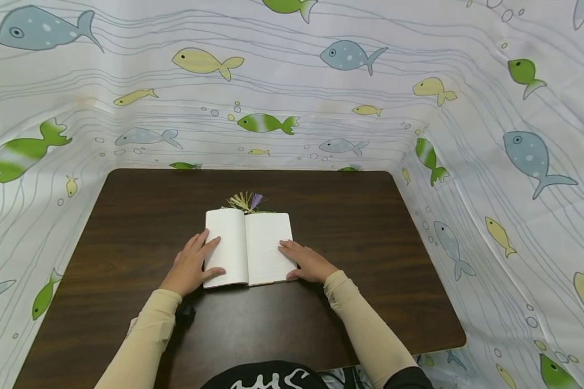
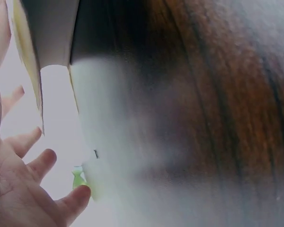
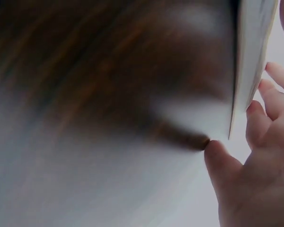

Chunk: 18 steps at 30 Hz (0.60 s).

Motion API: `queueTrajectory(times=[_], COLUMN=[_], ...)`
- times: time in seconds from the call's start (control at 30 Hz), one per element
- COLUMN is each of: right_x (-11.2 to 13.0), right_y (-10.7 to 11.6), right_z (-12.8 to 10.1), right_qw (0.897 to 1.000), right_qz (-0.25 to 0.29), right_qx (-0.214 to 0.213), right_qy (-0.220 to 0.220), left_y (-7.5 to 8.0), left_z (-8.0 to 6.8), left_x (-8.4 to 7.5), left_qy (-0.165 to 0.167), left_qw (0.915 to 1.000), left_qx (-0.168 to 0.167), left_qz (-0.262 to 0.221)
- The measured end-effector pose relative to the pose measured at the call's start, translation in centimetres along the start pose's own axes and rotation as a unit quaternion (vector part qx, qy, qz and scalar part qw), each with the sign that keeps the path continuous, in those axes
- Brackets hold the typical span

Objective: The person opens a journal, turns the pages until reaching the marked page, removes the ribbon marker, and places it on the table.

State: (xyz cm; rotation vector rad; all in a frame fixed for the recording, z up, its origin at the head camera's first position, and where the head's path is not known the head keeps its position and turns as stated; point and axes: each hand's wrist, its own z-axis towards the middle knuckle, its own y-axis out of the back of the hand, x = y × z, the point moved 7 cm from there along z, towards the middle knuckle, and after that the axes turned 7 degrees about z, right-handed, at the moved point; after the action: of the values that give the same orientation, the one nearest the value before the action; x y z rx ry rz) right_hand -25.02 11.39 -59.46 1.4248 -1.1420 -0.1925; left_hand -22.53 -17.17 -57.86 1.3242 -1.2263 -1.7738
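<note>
An open notebook (image 1: 270, 251) lies on the table in front of me, its left page plain and its right page faintly ruled. Pale yellow and purple tassels (image 1: 245, 201) stick out past its top edge. My left hand (image 1: 191, 265) rests at the left edge, fingers spread, with thumb and forefinger over the page. On the other side my right hand (image 1: 313, 263) lies with its fingers on the right page's outer edge and the thumb near the lower corner. Both wrist views show relaxed, spaced fingers beside the notebook's edge (image 2: 31, 56), (image 3: 248, 61).
The dark wooden table (image 1: 141, 216) has rounded corners and extends around the notebook on every side. A white fish-printed curtain (image 1: 292, 92) hangs behind it and along both sides. The person's dark top (image 1: 267, 375) shows at the near edge.
</note>
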Motion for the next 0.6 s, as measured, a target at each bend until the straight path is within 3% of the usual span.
queueTrajectory(times=[0.3,0.6], right_x=[-0.32,0.01], right_y=[-0.10,-0.08], right_z=[-0.03,-0.22], right_qw=[1.000,0.999], right_qz=[-0.003,-0.019], right_qx=[-0.005,-0.046], right_qy=[0.002,0.015], left_y=[0.07,-0.01], left_z=[0.02,-0.06], left_x=[0.01,-0.11], left_qy=[-0.001,-0.006], left_qw=[0.9999,0.9967], left_qx=[0.001,0.017], left_qz=[-0.014,-0.079])
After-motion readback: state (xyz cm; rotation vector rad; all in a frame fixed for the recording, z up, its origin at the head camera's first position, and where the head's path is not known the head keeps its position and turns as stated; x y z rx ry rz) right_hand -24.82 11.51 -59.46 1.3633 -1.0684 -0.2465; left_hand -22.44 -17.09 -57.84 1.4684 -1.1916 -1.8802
